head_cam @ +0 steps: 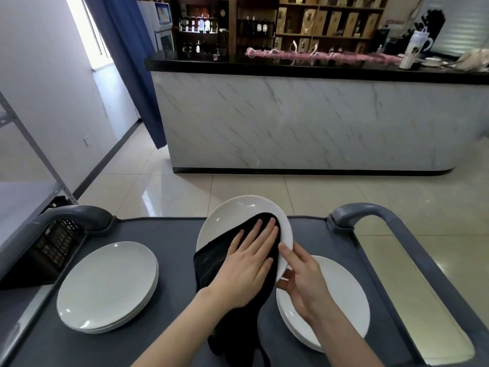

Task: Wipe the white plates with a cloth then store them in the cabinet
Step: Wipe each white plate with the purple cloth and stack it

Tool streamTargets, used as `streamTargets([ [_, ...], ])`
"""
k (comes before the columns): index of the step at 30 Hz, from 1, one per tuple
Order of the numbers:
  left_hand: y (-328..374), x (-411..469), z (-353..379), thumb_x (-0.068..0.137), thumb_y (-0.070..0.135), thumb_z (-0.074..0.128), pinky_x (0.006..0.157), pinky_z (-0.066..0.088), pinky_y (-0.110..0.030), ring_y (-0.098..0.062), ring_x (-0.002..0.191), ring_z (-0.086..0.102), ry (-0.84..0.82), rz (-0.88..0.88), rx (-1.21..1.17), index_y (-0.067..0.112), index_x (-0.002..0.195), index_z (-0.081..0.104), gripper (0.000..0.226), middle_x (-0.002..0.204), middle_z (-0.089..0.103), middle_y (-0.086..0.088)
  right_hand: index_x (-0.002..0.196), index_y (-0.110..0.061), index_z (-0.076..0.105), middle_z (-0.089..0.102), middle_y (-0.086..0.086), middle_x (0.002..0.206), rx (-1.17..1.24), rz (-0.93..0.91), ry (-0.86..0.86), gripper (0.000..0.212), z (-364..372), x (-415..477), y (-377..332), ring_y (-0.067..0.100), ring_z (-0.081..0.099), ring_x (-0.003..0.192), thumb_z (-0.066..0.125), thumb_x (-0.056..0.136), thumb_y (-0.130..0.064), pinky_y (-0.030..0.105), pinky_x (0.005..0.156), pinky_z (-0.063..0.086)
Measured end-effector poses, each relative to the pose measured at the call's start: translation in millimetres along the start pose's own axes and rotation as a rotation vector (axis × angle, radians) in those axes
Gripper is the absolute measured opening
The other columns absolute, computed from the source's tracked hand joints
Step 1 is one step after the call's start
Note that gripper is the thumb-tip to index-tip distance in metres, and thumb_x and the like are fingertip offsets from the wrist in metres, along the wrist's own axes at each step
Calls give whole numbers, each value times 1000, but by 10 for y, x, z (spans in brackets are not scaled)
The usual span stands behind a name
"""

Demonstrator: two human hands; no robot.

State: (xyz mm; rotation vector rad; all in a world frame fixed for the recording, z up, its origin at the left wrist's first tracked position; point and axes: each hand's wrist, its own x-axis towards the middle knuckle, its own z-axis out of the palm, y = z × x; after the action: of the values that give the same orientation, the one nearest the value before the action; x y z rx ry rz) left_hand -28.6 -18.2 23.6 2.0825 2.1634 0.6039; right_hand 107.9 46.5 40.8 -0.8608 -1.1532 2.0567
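Note:
A white plate is held tilted above the grey cart top. My right hand grips its right rim. My left hand lies flat, fingers spread, pressing a black cloth against the plate's face. The cloth hangs down below the plate to the near edge. A stack of white plates sits on the cart at the left. Another stack of white plates lies at the right, partly hidden under my right hand.
The cart has grey handles at the left and right. A black crate stands left of the cart beside a metal shelf. A marble-fronted counter with a black top stands across the tiled floor.

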Motion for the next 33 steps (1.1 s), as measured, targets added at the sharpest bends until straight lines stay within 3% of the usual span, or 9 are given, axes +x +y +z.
streamTargets([
  [4,-65,190,-63,98,43,7,121,-9,-31,1,146,-23,7,59,69,33,155,-11,61,159,-24,21,113,-22,74,73,18,110,-22,-7,-21,24,15,-78,11,28,72,96,62,92,-24,41,69,58],
  [12,-318,219,-37,102,47,17,123,-6,-33,1,144,-25,53,-173,26,33,154,-15,63,159,-24,21,110,-20,75,74,14,108,-26,-56,62,24,-125,-121,-139,30,72,88,62,93,-12,41,64,58],
  [18,-281,-18,-12,101,47,19,123,-6,-31,-2,147,-22,67,-231,44,30,155,-11,65,160,-20,17,111,-20,75,75,11,106,-13,-90,124,24,-150,-79,-203,27,73,85,63,91,-13,39,61,58],
  [23,-37,-270,34,93,47,5,123,-1,-32,3,146,-21,41,-126,-9,34,155,-9,64,160,-18,22,105,-19,76,75,9,106,39,-96,144,20,-141,-12,-227,25,72,86,64,90,-13,40,65,60],
  [28,131,-230,19,103,36,16,123,2,-33,5,145,-18,11,-10,-70,38,154,-5,56,159,-16,27,114,-15,72,74,12,112,79,-63,109,26,-77,-27,-159,25,72,93,65,89,-16,38,69,60],
  [33,204,-38,-115,103,33,17,123,-1,-36,0,148,-16,-47,166,-90,32,156,-4,57,162,-13,22,116,-19,72,71,13,119,63,-62,40,34,-7,-84,-135,25,68,104,68,85,-32,42,91,50],
])
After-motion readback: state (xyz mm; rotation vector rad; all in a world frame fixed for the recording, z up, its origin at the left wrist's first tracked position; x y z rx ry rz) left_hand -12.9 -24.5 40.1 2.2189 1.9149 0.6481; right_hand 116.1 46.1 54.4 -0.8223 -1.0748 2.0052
